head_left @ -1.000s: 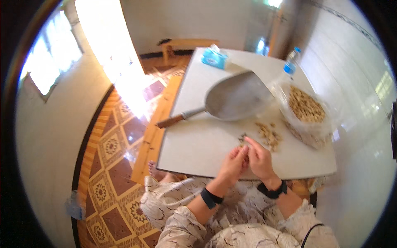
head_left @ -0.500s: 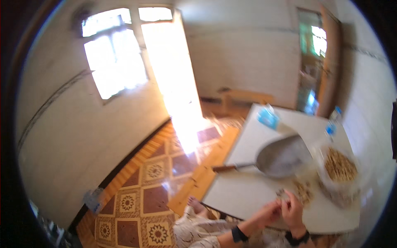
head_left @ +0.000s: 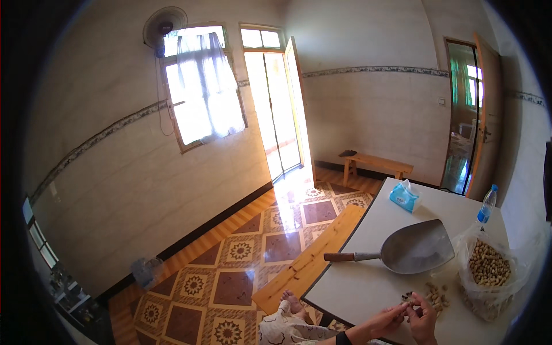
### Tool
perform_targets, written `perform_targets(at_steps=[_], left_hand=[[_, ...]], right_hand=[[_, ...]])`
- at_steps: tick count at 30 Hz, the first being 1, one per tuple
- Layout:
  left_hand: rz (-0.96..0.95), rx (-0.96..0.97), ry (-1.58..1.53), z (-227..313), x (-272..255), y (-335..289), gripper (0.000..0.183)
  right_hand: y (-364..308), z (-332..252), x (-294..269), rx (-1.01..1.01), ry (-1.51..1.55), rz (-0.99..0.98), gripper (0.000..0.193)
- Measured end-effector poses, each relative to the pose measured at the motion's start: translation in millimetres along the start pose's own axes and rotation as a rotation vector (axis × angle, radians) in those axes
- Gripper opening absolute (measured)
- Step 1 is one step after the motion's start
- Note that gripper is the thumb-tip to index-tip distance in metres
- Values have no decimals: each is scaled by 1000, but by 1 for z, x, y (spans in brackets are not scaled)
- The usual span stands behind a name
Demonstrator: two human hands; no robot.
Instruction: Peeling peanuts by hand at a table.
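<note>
Over the near edge of the white table, my left hand (head_left: pixel 388 321) and my right hand (head_left: pixel 422 322) meet at the fingertips. Both are closed in a pinch on something small, which the fingers mostly hide. Just beyond the fingertips lie a few small dark bits (head_left: pixel 406 296). A loose scatter of unshelled peanuts (head_left: pixel 438 298) is on the table beside my right hand. Further right, a clear plastic bag (head_left: pixel 468 287) stands open, full of peanuts (head_left: pixel 489 265).
A metal scoop (head_left: pixel 417 247) with a wooden handle lies across the white table (head_left: pixel 345 282). Behind it are a blue tissue pack (head_left: pixel 404 197) and a plastic bottle (head_left: pixel 487 204). A wooden bench (head_left: pixel 310 261) runs along the table's left side. Another bench (head_left: pixel 379 163) stands by the far wall.
My view has turned up and left, so the table and hands appear lower and further right. The picture is sharper. My hands remain together at the fingertips.
</note>
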State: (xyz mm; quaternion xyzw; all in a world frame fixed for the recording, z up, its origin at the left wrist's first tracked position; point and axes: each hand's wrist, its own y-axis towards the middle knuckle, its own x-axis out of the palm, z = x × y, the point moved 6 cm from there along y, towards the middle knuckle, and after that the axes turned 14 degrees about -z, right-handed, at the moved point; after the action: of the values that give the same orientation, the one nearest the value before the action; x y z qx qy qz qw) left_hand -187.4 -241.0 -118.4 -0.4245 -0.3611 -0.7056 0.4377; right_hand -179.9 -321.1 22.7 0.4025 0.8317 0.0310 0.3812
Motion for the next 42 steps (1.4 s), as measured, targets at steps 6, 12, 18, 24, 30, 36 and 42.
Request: perform_targets(at_steps=[6,12,18,24,30,36,42], left_hand=[[240,-60,161,16,44,-23,18],[266,-50,173,27,44,-24,15],[217,-12,28,28,49,-14,17],[247,12,256,30,47,-18,13],[380,-19,258,30,51,-21,13],[366,-70,80,28,43,-22,18],[356,-5,77,34,48,-21,20]], right_hand=[[-10,34,14,352,467,-19,32],[0,27,16,244,349,91,33],[-1,23,24,353,684,185,30],[-5,40,39,421,1083,230,28],[-3,40,41,453,967,309,28],[15,50,22,377,312,221,36],[-5,46,-16,387,21,155,33]])
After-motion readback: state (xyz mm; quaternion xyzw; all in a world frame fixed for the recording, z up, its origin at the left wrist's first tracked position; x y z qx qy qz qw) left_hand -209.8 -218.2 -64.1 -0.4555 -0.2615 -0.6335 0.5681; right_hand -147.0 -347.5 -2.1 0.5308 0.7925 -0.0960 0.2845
